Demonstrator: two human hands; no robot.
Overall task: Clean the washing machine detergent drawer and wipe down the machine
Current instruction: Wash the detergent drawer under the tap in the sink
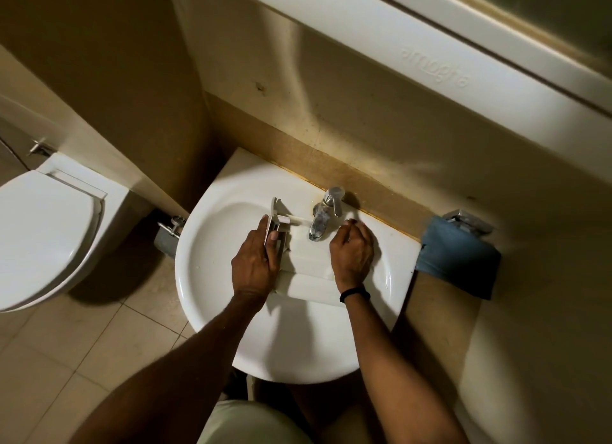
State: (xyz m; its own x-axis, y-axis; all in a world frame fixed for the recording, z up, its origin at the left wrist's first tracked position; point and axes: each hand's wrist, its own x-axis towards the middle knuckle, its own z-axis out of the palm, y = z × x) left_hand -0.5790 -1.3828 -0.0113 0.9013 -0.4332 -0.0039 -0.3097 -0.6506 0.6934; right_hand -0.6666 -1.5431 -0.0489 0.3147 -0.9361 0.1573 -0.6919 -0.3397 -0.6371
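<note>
**Rinsing the drawer in the sink**

At the far left a toilet [46,231] stands well apart and is not needed for this step.

The drawer [308,264] is held low inside the sink [202,278], lying across the basin with its middle just below the tap [322,217]. Its left end is grasped by the left hand [253,261], whose fingers [273,235] are curled round the upright end piece. This hold should be kept firm, since wet plastic is likely to slip.

Whether water is running cannot be told. The step is judged to be the rinse, so each compartment should be brought under the spout in turn, and the drawer tilted so that residue is carried towards the drain and not trapped in the corners.

To the right of the tap, the right hand [352,254] rests on the drawer's right part. Its fingers are bent and appear to be grasping the far edge, though their tips are partly hidden. This hand could be freed for rubbing caked detergent if the left hold is secure.

At the far right a blue cloth [457,254] hangs beside the sink. It is best saved for drying the drawer and wiping the machine.
</note>
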